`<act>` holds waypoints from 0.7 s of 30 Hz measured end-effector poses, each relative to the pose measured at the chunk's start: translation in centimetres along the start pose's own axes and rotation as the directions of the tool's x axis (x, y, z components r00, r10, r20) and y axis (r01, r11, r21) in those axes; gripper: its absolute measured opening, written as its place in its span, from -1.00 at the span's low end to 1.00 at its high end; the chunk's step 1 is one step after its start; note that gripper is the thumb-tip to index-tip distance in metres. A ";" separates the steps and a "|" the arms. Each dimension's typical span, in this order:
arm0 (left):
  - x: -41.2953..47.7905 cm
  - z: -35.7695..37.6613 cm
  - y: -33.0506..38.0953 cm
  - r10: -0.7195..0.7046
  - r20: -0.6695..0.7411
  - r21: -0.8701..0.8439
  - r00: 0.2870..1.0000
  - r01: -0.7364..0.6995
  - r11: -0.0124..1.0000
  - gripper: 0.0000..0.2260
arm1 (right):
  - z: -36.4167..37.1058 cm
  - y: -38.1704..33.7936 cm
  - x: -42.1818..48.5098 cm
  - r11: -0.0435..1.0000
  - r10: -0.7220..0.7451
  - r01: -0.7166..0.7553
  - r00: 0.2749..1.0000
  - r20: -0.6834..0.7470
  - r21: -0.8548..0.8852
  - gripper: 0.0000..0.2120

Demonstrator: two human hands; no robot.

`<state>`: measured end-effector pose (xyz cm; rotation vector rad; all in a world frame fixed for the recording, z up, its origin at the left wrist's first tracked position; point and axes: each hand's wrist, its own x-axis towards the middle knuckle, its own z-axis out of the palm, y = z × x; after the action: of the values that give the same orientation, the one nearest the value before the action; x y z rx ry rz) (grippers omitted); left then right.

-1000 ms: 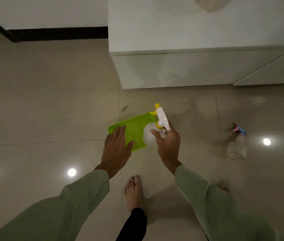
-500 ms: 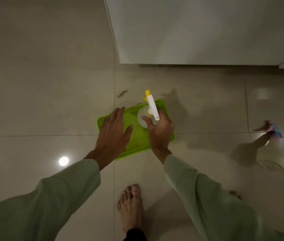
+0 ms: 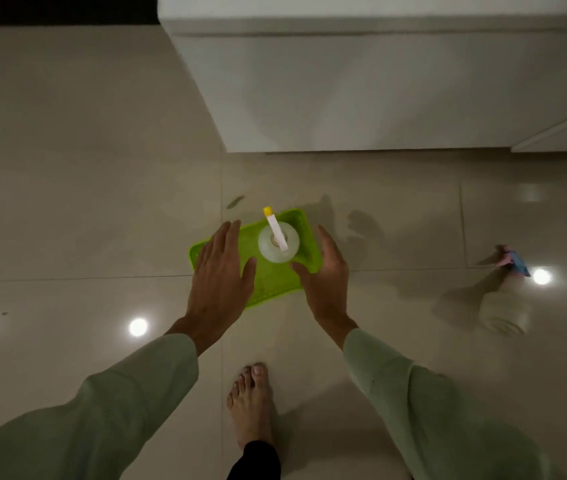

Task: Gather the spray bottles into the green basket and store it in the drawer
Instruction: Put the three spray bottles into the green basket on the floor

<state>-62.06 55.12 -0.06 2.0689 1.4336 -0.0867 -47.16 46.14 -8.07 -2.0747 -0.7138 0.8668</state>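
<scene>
green basket [image 3: 268, 282]: on the floor, just before the white cabinet [image 3: 379, 91]. holds one spray bottle, yellow nozzle [image 3: 278, 242], upright at its far end. second spray bottle, pink-blue head [image 3: 504, 299]: on the floor, well apart toward the right edge, not gathered. left hand [image 3: 221, 275]: grip spread over basket. right hand [image 3: 327, 275]: grip spread, empty, beside basket. drawer storage: pending.

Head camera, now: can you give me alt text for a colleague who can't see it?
A yellow-nozzled spray bottle stands upright in a green basket on the tiled floor, with the open left hand and right hand on either side, neither gripping the bottle. A second spray bottle, pink and blue on top, stands on the floor to the right, before a white cabinet.
</scene>
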 end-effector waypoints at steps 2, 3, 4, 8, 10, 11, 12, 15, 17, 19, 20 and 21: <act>-1.4 -0.6 2.6 0.041 -0.031 -0.005 0.999 -0.041 0.999 -0.45 | -2.9 -0.6 -1.4 1.000 -0.003 0.003 1.000 -0.014 0.016 -0.26; -2.1 -0.8 4.2 0.061 -0.046 -0.012 0.997 -0.062 0.998 -0.45 | -4.6 -0.9 -2.1 1.000 -0.005 0.005 0.999 -0.032 0.021 -0.29; -2.8 -0.7 6.0 0.078 -0.055 -0.021 0.995 -0.079 0.997 -0.46 | -6.5 -1.1 -2.8 1.000 -0.011 0.012 0.998 -0.055 0.018 -0.32; -4.9 1.1 13.7 0.127 -0.012 -0.023 0.992 -0.127 0.992 -0.47 | -15.1 -0.3 -4.8 1.000 -0.007 0.005 0.987 -0.160 -0.012 -0.43; -5.7 3.2 17.9 0.154 0.025 -0.015 0.988 -0.154 0.988 -0.47 | -20.0 1.4 -5.3 0.998 0.053 -0.062 0.970 -0.238 -0.029 -0.43; -6.0 4.2 19.5 0.167 0.040 -0.015 0.985 -0.166 0.986 -0.46 | -22.1 2.3 -5.4 0.993 0.091 -0.107 0.954 -0.284 -0.042 -0.43; -6.3 5.5 21.6 0.186 0.055 -0.017 0.981 -0.185 0.983 -0.46 | -24.6 3.5 -5.3 0.986 0.135 -0.160 0.931 -0.338 -0.046 -0.42; -6.6 10.1 27.4 0.237 0.107 -0.039 0.966 -0.234 0.971 -0.46 | -31.5 7.9 -4.4 0.951 0.283 -0.309 0.846 -0.452 0.018 -0.38; -6.4 13.2 30.1 0.248 0.149 -0.054 0.957 -0.242 0.969 -0.45 | -34.7 11.1 -3.2 0.912 0.394 -0.403 0.809 -0.435 0.077 -0.28; -5.9 16.7 32.5 0.246 0.193 -0.060 0.950 -0.239 0.969 -0.45 | -37.2 14.8 -1.5 0.868 0.489 -0.485 0.793 -0.363 0.110 -0.15; -5.6 18.4 33.4 0.243 0.217 -0.059 0.946 -0.235 0.970 -0.44 | -38.0 16.7 -0.5 0.845 0.529 -0.521 0.788 -0.314 0.117 -0.10; -5.2 19.7 34.0 0.241 0.235 -0.055 0.942 -0.235 0.971 -0.44 | -38.5 18.3 0.6 0.825 0.563 -0.552 0.784 -0.261 0.123 -0.07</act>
<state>-29.15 33.06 1.04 2.1118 1.0276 -0.2114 -13.74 19.87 -4.63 -2.3474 0.0997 0.8468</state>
